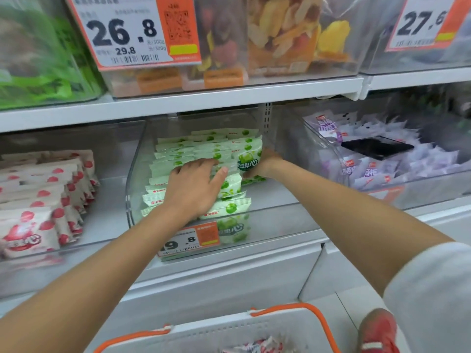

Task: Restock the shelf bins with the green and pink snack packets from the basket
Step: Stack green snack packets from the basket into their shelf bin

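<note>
A white basket [216, 329] with orange handles is seen at the bottom edge, nearest the viewer, and a few pink-and-white wrappers [254, 347] are glimpsed inside it; a red shoe [377, 332] is seen just to its right on the floor. Both bare forearms are stretched over the basket into the middle clear bin [132, 174] of the lower shelf. The left hand [196, 187] is laid flat on the green packets [178, 151], which are stacked in rows inside that bin, with its fingers straight and slightly spread across their tops. The right hand [263, 163] is held at the right side of the stack, where an upright green packet [248, 157] is gripped: the thumb is seen along its lower edge, while the other fingers are hidden behind it. An orange and white price tag [188, 240] is fixed to the front of the bin. In the bin to the left, pink packets [46, 194] are stacked in rows. In the bin to the right, purple packets [377, 169] are heaped loosely, and a flat black object [374, 147] is seen lying on them. On the shelf above, a large price tag [127, 31] marked 26.8 is hung before bags of dried fruit [280, 34].
</note>
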Demonstrator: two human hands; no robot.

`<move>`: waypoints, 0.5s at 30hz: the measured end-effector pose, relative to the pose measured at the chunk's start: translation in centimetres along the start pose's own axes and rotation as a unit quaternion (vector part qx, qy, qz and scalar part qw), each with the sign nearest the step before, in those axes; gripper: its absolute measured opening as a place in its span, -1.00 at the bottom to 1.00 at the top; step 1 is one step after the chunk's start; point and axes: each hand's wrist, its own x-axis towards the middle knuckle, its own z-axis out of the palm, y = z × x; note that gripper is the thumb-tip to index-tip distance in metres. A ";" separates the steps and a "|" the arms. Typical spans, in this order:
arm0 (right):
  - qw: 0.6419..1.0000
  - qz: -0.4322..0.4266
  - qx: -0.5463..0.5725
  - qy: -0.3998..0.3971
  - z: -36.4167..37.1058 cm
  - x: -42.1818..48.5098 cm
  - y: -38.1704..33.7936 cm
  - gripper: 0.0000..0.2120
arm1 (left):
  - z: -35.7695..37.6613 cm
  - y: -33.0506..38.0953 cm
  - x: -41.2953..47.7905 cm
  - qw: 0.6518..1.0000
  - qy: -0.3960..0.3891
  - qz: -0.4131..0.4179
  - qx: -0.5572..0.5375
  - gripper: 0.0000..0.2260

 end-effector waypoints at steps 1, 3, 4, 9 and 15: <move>1.000 0.006 -0.016 0.004 0.1 0.0 -0.1 -0.10 | 0.0 0.0 0.0 1.000 0.001 0.000 -0.001 -0.52; 0.999 0.009 -0.029 0.016 0.3 0.1 -0.2 -0.13 | 0.1 0.0 0.0 1.000 0.002 0.003 -0.003 -0.52; 0.999 0.009 -0.025 0.020 0.3 0.2 -0.1 -0.17 | 0.1 0.0 0.0 1.000 0.002 0.005 -0.004 -0.52; 0.999 0.019 0.025 0.015 0.2 -0.2 0.2 -0.33 | 0.3 -0.3 0.3 1.000 0.002 0.000 -0.012 -0.52; 0.995 -0.023 0.014 0.094 -1.8 -6.3 0.1 -0.64 | -1.1 0.6 -0.4 0.998 0.009 -0.015 -0.062 -0.58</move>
